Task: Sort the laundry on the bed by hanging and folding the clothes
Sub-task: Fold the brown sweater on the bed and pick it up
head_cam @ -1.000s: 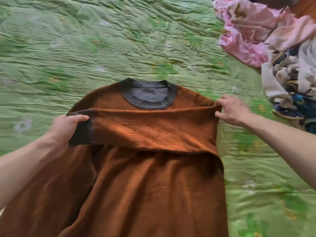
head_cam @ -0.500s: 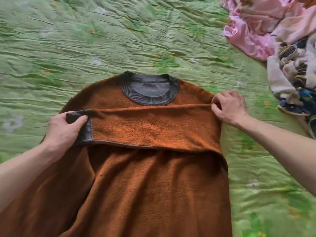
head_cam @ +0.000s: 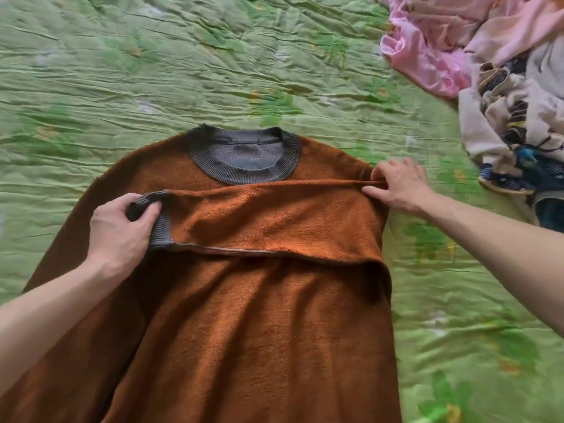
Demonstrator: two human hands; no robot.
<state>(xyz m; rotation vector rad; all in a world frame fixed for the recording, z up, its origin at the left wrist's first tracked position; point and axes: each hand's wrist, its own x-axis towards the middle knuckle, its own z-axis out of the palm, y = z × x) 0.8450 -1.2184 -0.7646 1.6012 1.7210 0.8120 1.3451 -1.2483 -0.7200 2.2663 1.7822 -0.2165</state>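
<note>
A rust-brown sweater (head_cam: 253, 325) with a grey ribbed collar (head_cam: 244, 160) lies flat on the green bedspread (head_cam: 183, 71), neck pointing away from me. One sleeve (head_cam: 268, 218) is folded across the chest from right to left. My left hand (head_cam: 122, 230) grips the sleeve's grey cuff at the left. At the right shoulder, my right hand (head_cam: 396, 187) pinches the fold of the sleeve. The other sleeve runs down the left side under my left forearm.
A heap of unsorted laundry sits at the upper right: a pink satin garment (head_cam: 427, 47) and a beige and dark patterned piece (head_cam: 512, 117). Wrinkled green bedspread spreads across the far and left parts and along the right of the sweater.
The folded sleeve has been lowered and laid flatter across the chest. My left hand's thumb now wraps over the cuff. My right hand stays at the shoulder fold.
</note>
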